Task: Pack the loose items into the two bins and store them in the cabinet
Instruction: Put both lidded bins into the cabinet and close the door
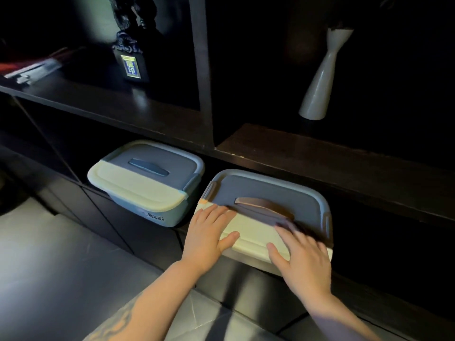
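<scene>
Both hands, left (209, 233) and right (299, 254), press flat, ungripping, on the right bin (268, 190); left bin (147, 178) at ten o'clock, in the cabinet (320, 163).

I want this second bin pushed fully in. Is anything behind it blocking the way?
Nothing visible does. Both hands lie flat on the right bin; the shelf slot behind it is dark, so its depth is hidden. The left bin sits apart.

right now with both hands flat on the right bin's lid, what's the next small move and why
Probably push the right bin further back into the cabinet. Its front edge overhangs the shelf, as does the left bin. The left hand and right hand lie flat on its lid, placed to slide it.
</scene>
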Motion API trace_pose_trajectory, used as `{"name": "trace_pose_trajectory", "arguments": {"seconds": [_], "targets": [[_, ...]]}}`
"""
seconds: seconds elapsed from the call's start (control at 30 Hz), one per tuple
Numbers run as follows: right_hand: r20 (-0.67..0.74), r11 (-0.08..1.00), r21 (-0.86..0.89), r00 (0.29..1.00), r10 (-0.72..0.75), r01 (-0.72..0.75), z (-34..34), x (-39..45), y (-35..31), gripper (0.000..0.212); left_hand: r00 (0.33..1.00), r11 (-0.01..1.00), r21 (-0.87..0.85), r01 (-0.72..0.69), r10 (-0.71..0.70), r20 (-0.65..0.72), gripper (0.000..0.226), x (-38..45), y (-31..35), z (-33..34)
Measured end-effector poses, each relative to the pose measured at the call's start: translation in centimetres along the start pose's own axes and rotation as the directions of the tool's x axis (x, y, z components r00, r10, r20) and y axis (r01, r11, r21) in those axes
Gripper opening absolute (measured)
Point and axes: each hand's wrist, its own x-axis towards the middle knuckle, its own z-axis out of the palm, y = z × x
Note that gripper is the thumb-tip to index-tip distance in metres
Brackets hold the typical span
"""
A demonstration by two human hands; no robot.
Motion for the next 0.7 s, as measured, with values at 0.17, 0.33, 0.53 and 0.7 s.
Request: {"name": "trace_pose_trajectory", "arguments": {"seconds": [0.17, 0.33, 0.53, 0.7], "targets": [[0.038, 0.993, 0.062, 0.994, -0.099, 0.097, 0.4, -2.0, -2.2, 0.059, 0.992, 0.954, -0.276, 0.114, -0.123, -0.013, 0.052, -6.8, -1.2, 1.0], [-0.047, 0.884, 0.31, 0.934, -0.353, 0.35, 4.7, -6.1, -9.7, 0.055, 0.855, 0.73, -0.45, 0.515, -0.472, 0.214, 0.063, -13.4, -9.5, 2.0], [0.153, 0.941, 0.316, 0.972, -0.18, 0.125, 12.3, -4.3, -18.8, 0.056, 0.747, 0.451, -0.597, 0.663, -0.34, 0.571, 0.052, -11.0, -17.8, 3.8], [0.333, 0.992, 0.118, 0.939, -0.088, 0.051, 16.0, -0.7, -22.9, 0.071, 0.708, 0.498, -0.554, 0.667, -0.192, 0.679, 0.056, -8.5, -21.8, 5.9]]}}
